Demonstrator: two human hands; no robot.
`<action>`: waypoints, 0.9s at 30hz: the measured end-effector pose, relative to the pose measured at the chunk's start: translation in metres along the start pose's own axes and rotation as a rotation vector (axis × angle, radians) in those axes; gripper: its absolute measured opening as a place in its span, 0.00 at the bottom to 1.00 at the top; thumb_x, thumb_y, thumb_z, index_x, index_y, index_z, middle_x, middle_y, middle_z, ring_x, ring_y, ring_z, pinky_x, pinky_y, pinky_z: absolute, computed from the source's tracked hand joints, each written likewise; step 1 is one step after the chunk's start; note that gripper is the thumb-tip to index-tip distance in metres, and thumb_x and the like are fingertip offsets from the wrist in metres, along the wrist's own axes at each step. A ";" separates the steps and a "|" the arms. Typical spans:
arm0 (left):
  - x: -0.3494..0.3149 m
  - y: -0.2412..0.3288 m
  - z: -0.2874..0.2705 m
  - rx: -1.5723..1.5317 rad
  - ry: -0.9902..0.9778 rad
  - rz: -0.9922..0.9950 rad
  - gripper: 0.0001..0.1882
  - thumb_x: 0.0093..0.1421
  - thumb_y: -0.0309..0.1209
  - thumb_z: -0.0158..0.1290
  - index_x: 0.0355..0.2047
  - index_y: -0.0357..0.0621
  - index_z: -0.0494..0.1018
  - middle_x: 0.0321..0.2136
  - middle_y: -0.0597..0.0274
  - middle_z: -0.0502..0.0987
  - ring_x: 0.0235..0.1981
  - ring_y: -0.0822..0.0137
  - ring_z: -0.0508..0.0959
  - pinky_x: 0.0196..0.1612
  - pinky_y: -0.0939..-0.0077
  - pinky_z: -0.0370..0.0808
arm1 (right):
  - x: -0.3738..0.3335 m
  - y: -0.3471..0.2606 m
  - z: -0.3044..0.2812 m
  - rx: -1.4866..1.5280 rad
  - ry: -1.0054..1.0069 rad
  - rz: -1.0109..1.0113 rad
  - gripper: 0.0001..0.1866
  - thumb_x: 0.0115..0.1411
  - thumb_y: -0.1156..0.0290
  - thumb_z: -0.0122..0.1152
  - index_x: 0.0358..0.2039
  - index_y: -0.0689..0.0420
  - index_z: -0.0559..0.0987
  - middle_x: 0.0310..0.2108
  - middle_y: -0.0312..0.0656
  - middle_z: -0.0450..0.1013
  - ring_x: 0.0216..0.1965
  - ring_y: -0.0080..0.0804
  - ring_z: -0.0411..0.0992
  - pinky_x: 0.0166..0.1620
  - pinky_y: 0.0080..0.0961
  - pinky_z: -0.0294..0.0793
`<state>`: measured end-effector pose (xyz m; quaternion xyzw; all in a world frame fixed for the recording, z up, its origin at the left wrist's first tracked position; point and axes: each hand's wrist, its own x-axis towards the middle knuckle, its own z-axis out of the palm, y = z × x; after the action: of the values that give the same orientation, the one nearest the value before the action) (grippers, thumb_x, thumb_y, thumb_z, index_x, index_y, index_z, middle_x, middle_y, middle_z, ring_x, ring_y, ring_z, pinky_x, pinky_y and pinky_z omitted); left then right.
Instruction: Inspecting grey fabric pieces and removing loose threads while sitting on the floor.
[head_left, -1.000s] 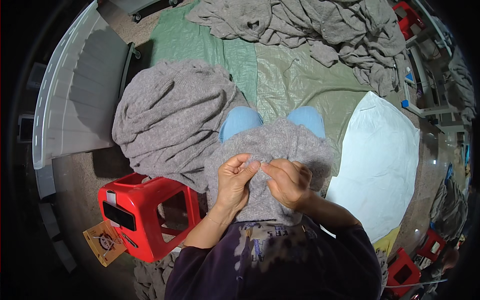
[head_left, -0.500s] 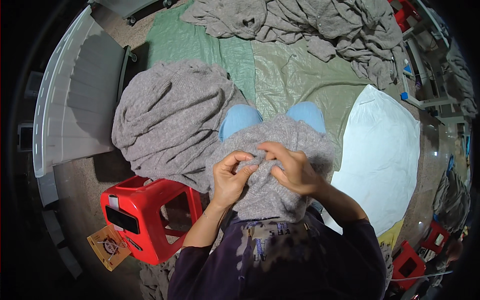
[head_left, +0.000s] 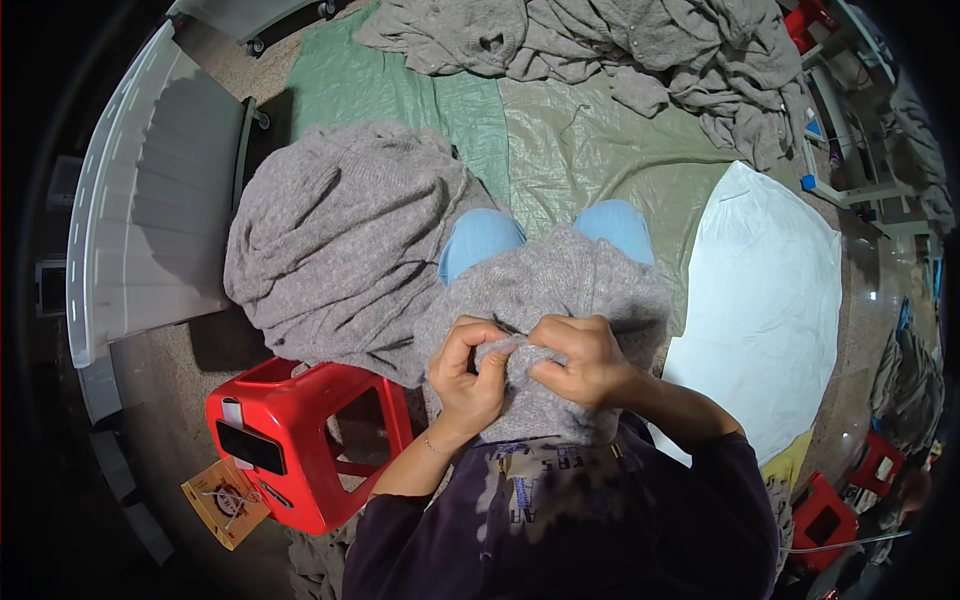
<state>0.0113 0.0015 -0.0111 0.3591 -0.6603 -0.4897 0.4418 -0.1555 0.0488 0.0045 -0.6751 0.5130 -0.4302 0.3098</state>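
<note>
A grey-brown knitted garment (head_left: 560,272) lies bunched across my lap, below my blue-clad knees. My left hand (head_left: 468,372) pinches a fold of it between thumb and fingers. Close beside it, my right hand (head_left: 580,360) grips the same fold, its fingers curled and pressed together. The knit is gathered up in the small gap between both hands. Whether a small tool or thread is within the fingers cannot be made out. Against my left knee rests a large heap of the same knitwear (head_left: 340,235).
A red plastic stool (head_left: 300,480) at left carries a black phone (head_left: 250,447), with a cardboard box (head_left: 225,503) beside it. A grey bin (head_left: 160,200) stands far left. More knitwear (head_left: 600,40) lies on the green tarp (head_left: 400,100). A white sack (head_left: 765,300) is at right.
My right hand has drawn its raised forefinger down into a closed grip on the fold. My left hand stays pinched and has shifted slightly lower.
</note>
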 end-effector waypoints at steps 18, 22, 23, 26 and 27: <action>-0.007 -0.006 0.003 -0.130 -0.017 -0.060 0.05 0.53 0.17 0.54 0.31 0.35 0.71 0.31 0.56 0.75 0.34 0.69 0.74 0.39 0.79 0.70 | -0.012 0.004 0.015 -0.201 0.222 -0.210 0.16 0.38 0.81 0.63 0.31 0.67 0.72 0.22 0.48 0.66 0.20 0.45 0.67 0.23 0.34 0.67; -0.002 -0.003 -0.002 -0.239 -0.050 -0.161 0.09 0.52 0.19 0.58 0.32 0.36 0.70 0.33 0.58 0.74 0.36 0.69 0.73 0.43 0.78 0.69 | -0.006 0.007 -0.001 -0.121 -0.001 -0.079 0.19 0.42 0.82 0.60 0.37 0.67 0.71 0.29 0.48 0.69 0.28 0.44 0.72 0.29 0.34 0.71; 0.000 -0.002 -0.003 -0.240 -0.051 -0.163 0.09 0.52 0.19 0.58 0.32 0.36 0.70 0.33 0.58 0.74 0.36 0.69 0.73 0.43 0.78 0.69 | -0.004 0.007 -0.003 -0.121 -0.002 -0.077 0.19 0.42 0.82 0.60 0.37 0.67 0.71 0.29 0.48 0.69 0.28 0.44 0.72 0.29 0.34 0.71; 0.008 -0.002 -0.006 -0.263 -0.144 -0.169 0.09 0.52 0.18 0.58 0.32 0.36 0.70 0.33 0.59 0.74 0.36 0.69 0.73 0.43 0.78 0.68 | 0.000 0.010 -0.005 -0.136 -0.025 -0.110 0.19 0.43 0.85 0.57 0.39 0.67 0.70 0.31 0.49 0.69 0.29 0.45 0.72 0.29 0.34 0.72; 0.010 -0.001 -0.008 -0.268 -0.184 -0.197 0.08 0.52 0.18 0.58 0.32 0.36 0.70 0.33 0.58 0.74 0.36 0.70 0.73 0.43 0.79 0.68 | -0.001 0.014 -0.005 -0.165 -0.050 -0.137 0.18 0.44 0.84 0.57 0.39 0.67 0.70 0.30 0.48 0.69 0.29 0.44 0.72 0.29 0.34 0.72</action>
<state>0.0152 -0.0105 -0.0091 0.3135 -0.5885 -0.6450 0.3733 -0.1663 0.0455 -0.0055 -0.7422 0.4916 -0.3896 0.2359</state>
